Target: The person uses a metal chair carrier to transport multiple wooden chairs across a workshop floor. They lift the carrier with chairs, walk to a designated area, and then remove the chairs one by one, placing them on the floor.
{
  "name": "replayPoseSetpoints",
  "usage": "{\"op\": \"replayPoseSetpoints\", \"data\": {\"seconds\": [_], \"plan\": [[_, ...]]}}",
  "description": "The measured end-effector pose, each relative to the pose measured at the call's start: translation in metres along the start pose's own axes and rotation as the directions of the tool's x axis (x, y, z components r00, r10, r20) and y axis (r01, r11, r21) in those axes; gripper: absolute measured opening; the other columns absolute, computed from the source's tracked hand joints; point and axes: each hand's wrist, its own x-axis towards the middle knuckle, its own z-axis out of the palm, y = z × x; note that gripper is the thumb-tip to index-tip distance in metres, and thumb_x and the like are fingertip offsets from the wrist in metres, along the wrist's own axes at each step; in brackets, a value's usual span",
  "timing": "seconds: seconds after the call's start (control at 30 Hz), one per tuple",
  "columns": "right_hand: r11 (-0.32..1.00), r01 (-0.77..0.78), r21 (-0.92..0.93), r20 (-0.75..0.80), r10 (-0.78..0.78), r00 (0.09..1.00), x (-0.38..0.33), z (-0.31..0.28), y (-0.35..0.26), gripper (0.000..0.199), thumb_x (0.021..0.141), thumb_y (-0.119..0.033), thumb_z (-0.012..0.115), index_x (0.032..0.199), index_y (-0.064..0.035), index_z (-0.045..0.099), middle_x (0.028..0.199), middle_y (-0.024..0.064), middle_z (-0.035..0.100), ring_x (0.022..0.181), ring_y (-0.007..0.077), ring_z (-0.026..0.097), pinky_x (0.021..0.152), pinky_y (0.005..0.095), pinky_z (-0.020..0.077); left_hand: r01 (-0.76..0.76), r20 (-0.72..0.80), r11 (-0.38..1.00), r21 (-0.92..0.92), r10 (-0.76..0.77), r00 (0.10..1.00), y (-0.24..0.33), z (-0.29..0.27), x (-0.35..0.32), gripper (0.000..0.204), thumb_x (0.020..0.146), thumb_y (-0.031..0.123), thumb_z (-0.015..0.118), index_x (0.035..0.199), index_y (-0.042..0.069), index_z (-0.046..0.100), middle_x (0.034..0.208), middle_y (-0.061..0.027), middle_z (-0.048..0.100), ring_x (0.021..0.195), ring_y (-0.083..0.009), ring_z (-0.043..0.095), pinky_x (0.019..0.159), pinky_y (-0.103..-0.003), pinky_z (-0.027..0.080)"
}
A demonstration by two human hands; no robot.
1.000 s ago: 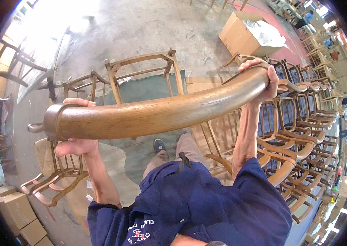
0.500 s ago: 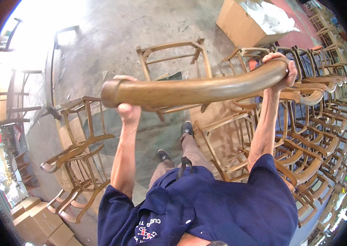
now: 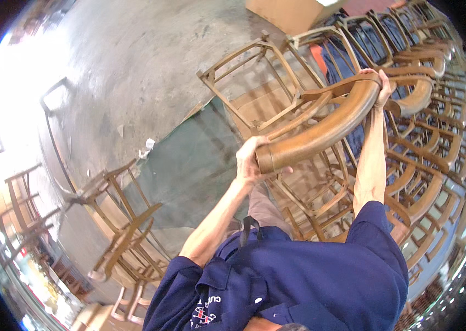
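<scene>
I hold a brown wooden chair frame [image 3: 321, 131] by its thick, curved top rail. My left hand [image 3: 248, 160] is closed round the near left end of the rail. The far right end is gripped by my right hand [image 3: 380, 91], with the fingers over the top. The rail slants up to the right, and a seatless wooden frame with legs [image 3: 232, 62] shows beyond it. Whether that frame belongs to the held chair I cannot tell, as the rail and other chairs overlap it.
Rows of wooden chair frames [image 3: 428, 151] crowd the right side. More chair frames [image 3: 125, 234] stand at the left. A cardboard box [image 3: 285, 14] sits at the far edge. On the concrete floor lie a dark green sheet [image 3: 191, 160] and brown cardboard.
Both my hands still grip the rail. Its left end has swung right and nearer me, so it now slants. The view has turned toward the chair rows on the right.
</scene>
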Motion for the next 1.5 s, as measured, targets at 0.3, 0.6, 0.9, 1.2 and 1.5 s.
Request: {"op": "replayPoseSetpoints", "data": {"seconds": [0.3,0.6,0.9,1.2,1.5], "plan": [[0.966,-0.094,-0.241,-0.427,-0.019,0.904,-0.109,-0.018,0.004,0.048,0.089,-0.042,0.064,0.113,-0.0007,0.071,0.115,0.0108,0.069,0.104,0.0187,0.063,0.097,0.0342,0.0451,-0.048,0.229,0.985,0.167,0.009,0.973,0.018,0.016,-0.040,0.047,0.068,-0.001,0.078,0.112,0.003,0.063,0.114,-0.0121,0.066,0.110,-0.0239,0.063,0.099,-0.034,0.049],[0.789,-0.307,-0.532,-0.497,0.002,0.868,-0.416,0.083,0.081,0.068,0.081,-0.057,0.072,0.119,-0.0014,0.063,0.110,0.0173,0.070,0.107,0.0291,0.066,0.090,0.0382,0.0525,0.063,0.526,0.807,0.587,-0.440,0.728,-0.079,-0.078,-0.074,0.058,0.082,0.035,0.078,0.125,0.003,0.056,0.110,-0.0178,0.069,0.102,-0.0295,0.066,0.090,-0.040,0.051],[0.115,-0.896,0.430,-0.726,0.634,-0.267,-1.000,0.238,0.279,0.064,0.075,-0.054,0.073,0.111,-0.0015,0.069,0.109,0.0190,0.066,0.094,0.0327,0.065,0.079,0.0449,0.0509,-0.378,0.734,0.667,0.642,-0.676,0.055,-0.231,-0.288,-0.177,0.055,0.088,0.051,0.064,0.092,-0.004,0.068,0.088,-0.0230,0.070,0.089,-0.0297,0.071,0.072,-0.043,0.055],[0.536,-0.233,0.811,-0.585,0.755,-0.296,-1.101,0.301,0.375,0.053,0.078,-0.042,0.080,0.110,-0.0021,0.070,0.088,0.0123,0.069,0.067,0.0208,0.064,0.057,0.0376,0.0499,-0.577,0.650,0.530,0.621,-0.760,0.001,-0.190,-0.171,-0.199,0.037,0.088,0.039,0.064,0.084,0.002,0.066,0.074,-0.0120,0.064,0.070,-0.0217,0.064,0.058,-0.039,0.049],[0.843,-0.041,0.537,-0.798,0.492,-0.348,-1.230,0.234,0.366,0.043,0.078,-0.039,0.075,0.095,0.0009,0.072,0.082,0.0141,0.072,0.068,0.0232,0.069,0.063,0.0354,0.0536,-0.341,0.821,0.750,0.567,-0.549,0.159,-0.030,0.147,-0.417,0.024,0.089,0.026,0.067,0.087,0.002,0.067,0.066,-0.0040,0.063,0.064,-0.0146,0.063,0.055,-0.030,0.049]]}}
